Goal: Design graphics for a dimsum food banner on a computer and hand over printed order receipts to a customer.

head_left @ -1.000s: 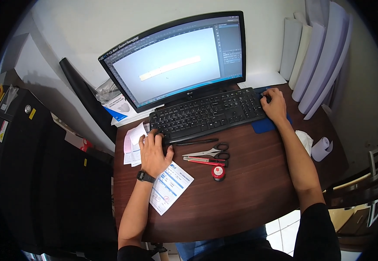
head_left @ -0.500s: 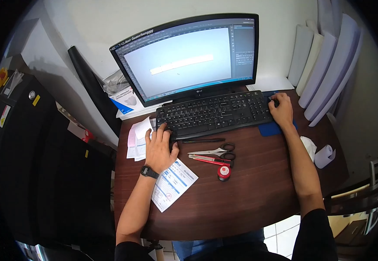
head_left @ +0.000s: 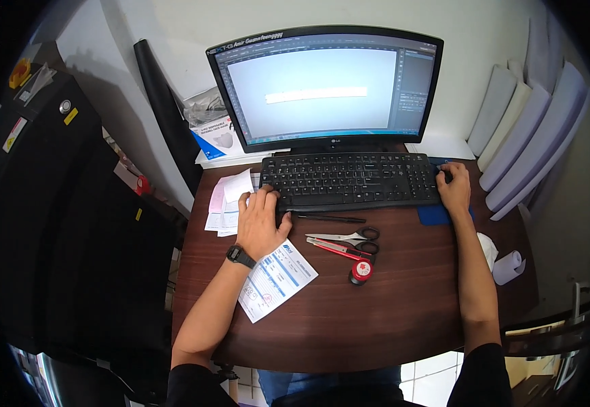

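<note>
My left hand (head_left: 260, 220) lies at the left end of the black keyboard (head_left: 349, 181). Its fingers are stretched out, with the tips on or by the lower left keys. A black wristwatch (head_left: 241, 256) is on that wrist. On the blue mouse pad (head_left: 435, 216), my right hand (head_left: 455, 191) is wrapped round a dark mouse (head_left: 448, 176), which it mostly covers. Beyond the keyboard stands a monitor (head_left: 332, 88) showing a pale canvas with a long white strip. A printed form (head_left: 278, 281) with blue bands lies beside my left wrist.
Below the keyboard lie a black pen (head_left: 331, 218), scissors (head_left: 349, 237), a red cutter (head_left: 336, 247) and a round red-and-black object (head_left: 361, 270). Loose papers (head_left: 224, 203) sit left. Paper rolls (head_left: 536, 136) lean at right; a small roll (head_left: 509, 268) is near the right edge.
The head view has turned, so the desk and monitor appear levelled and shifted right. Both hands keep their places, the left at the keyboard and the right on the mouse.
</note>
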The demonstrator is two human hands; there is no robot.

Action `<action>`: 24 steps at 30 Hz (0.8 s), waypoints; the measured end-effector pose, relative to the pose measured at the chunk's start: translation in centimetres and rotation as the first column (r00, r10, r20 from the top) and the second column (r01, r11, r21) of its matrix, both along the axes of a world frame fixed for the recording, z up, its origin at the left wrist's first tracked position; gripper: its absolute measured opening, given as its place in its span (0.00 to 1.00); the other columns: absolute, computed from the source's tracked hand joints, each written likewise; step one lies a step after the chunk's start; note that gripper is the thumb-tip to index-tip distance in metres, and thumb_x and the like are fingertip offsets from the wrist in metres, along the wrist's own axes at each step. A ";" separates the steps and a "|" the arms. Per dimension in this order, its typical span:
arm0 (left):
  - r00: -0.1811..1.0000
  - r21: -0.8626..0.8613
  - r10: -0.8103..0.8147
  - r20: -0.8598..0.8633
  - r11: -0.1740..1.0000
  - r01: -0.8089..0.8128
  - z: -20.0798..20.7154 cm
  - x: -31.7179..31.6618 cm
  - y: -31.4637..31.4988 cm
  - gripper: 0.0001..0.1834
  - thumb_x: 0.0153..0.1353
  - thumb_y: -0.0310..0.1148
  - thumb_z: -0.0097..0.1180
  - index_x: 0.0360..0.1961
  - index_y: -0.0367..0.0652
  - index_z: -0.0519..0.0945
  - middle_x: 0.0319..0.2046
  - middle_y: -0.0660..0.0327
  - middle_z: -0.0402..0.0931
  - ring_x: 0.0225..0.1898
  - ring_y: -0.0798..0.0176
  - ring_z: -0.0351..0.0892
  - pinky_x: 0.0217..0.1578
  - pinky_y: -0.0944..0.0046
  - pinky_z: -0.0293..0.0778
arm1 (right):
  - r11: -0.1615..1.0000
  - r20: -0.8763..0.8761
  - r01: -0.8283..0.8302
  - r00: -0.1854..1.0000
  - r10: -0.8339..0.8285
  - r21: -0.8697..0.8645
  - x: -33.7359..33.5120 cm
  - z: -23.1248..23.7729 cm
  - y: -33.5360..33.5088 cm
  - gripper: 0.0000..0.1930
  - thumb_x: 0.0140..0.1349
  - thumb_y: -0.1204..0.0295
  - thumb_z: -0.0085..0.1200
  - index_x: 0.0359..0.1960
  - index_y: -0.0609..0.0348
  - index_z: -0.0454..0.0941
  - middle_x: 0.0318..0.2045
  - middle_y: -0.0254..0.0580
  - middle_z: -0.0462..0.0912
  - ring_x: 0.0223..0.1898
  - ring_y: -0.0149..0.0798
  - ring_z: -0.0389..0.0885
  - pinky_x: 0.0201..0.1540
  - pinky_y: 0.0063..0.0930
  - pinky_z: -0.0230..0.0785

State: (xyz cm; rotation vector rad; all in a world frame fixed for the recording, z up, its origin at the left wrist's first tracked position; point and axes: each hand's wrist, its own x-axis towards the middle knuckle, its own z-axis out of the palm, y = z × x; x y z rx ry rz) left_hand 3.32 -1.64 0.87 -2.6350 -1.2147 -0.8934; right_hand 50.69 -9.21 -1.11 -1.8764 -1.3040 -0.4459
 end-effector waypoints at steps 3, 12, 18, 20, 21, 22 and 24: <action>1.000 -0.007 -0.011 0.016 1.000 0.011 0.1 0.0 -0.1 0.24 0.57 0.37 0.65 0.52 0.36 0.76 0.55 0.50 0.74 0.59 0.46 0.71 0.66 0.44 0.56 | 1.000 0.030 -0.007 1.000 0.006 0.018 0.3 -0.1 0.1 0.11 0.60 0.69 0.60 0.41 0.61 0.87 0.50 0.51 0.83 0.53 0.54 0.80 0.58 0.43 0.73; 0.999 -0.005 -0.025 0.028 1.000 0.025 0.1 0.0 -0.1 0.25 0.56 0.36 0.66 0.52 0.36 0.76 0.55 0.50 0.74 0.59 0.46 0.71 0.65 0.44 0.57 | 1.000 0.012 -0.021 1.000 0.021 0.003 0.6 -0.3 0.1 0.12 0.61 0.69 0.61 0.42 0.61 0.87 0.49 0.50 0.83 0.53 0.54 0.80 0.58 0.44 0.73; 1.000 -0.030 -0.013 0.014 0.999 0.014 0.1 0.1 -0.1 0.27 0.56 0.38 0.66 0.54 0.36 0.76 0.57 0.49 0.74 0.59 0.40 0.69 0.65 0.45 0.59 | 1.000 0.022 -0.019 1.000 0.019 0.005 0.6 -0.4 0.1 0.12 0.61 0.69 0.61 0.42 0.61 0.87 0.50 0.51 0.83 0.53 0.54 0.80 0.58 0.44 0.73; 1.000 -0.048 -0.013 0.026 0.999 0.014 0.2 0.1 -0.1 0.28 0.56 0.38 0.66 0.56 0.37 0.76 0.58 0.47 0.73 0.59 0.38 0.67 0.64 0.46 0.61 | 1.000 0.021 -0.020 1.000 0.020 0.007 0.6 -0.5 0.2 0.12 0.61 0.68 0.61 0.42 0.61 0.87 0.50 0.51 0.83 0.53 0.54 0.80 0.58 0.44 0.73; 1.000 -0.049 -0.012 0.026 0.999 0.014 0.2 0.0 -0.1 0.28 0.56 0.38 0.66 0.56 0.37 0.76 0.58 0.47 0.73 0.59 0.38 0.67 0.64 0.46 0.61 | 1.000 0.021 -0.022 1.000 0.022 0.010 0.6 -0.5 0.2 0.12 0.61 0.68 0.61 0.42 0.62 0.87 0.50 0.51 0.83 0.53 0.54 0.80 0.58 0.44 0.73; 1.000 -0.044 -0.016 0.023 0.999 0.017 0.2 0.0 0.0 0.29 0.56 0.38 0.66 0.56 0.36 0.75 0.58 0.47 0.73 0.59 0.37 0.67 0.64 0.46 0.61 | 1.000 0.021 -0.023 1.000 0.022 0.010 0.5 -0.4 0.2 0.12 0.61 0.68 0.61 0.42 0.62 0.87 0.50 0.51 0.83 0.53 0.54 0.80 0.58 0.44 0.73; 1.000 -0.039 -0.019 0.019 0.999 0.020 0.2 0.0 0.0 0.29 0.56 0.38 0.66 0.57 0.36 0.75 0.59 0.47 0.73 0.59 0.36 0.67 0.64 0.46 0.62 | 1.000 0.028 -0.021 0.999 0.021 0.006 0.5 -0.3 0.1 0.12 0.61 0.68 0.61 0.42 0.61 0.87 0.50 0.51 0.83 0.53 0.54 0.80 0.58 0.44 0.73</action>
